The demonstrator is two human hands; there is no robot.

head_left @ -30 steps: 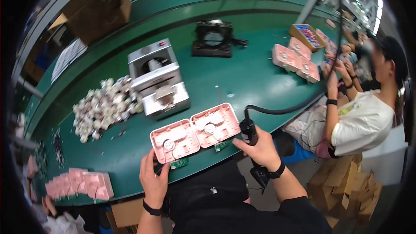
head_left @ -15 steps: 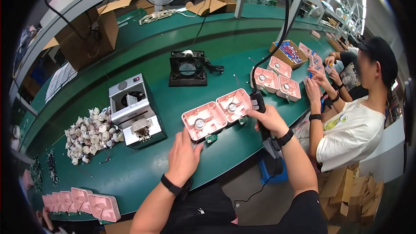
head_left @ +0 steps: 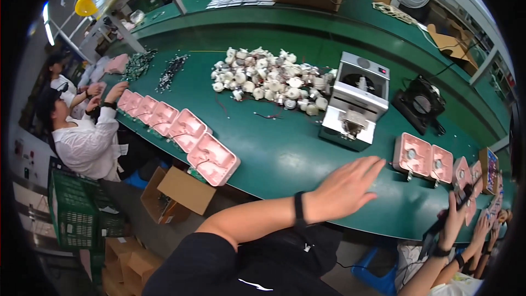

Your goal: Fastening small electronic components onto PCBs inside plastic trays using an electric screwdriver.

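Note:
My left hand (head_left: 346, 189) hovers over the green workbench, palm down, its fingers stretched and nothing in it. Just past its fingertips stand two pink plastic housings (head_left: 413, 155), side by side, each with a round silvery part inside and a small circuit board hanging at the near edge. At the right, my right hand (head_left: 453, 220) is closed around a black hand-held power tool (head_left: 466, 191), partly hidden by the fingers. A silver bench machine (head_left: 356, 101) stands beyond my left hand, and a heap of white motor-like parts with wires (head_left: 268, 77) lies left of it.
A row of pink housings (head_left: 213, 159) lines the bench's near left edge. A black fan unit (head_left: 421, 103) stands right of the machine. Co-workers sit at both ends; one (head_left: 87, 142) is at left. An open carton (head_left: 186, 189) and green crates (head_left: 82, 203) stand below the bench.
My view has swung left, bringing the left row of housings and the co-workers there into sight. My left hand has come off the near pink housing and opened; my right hand keeps the power tool.

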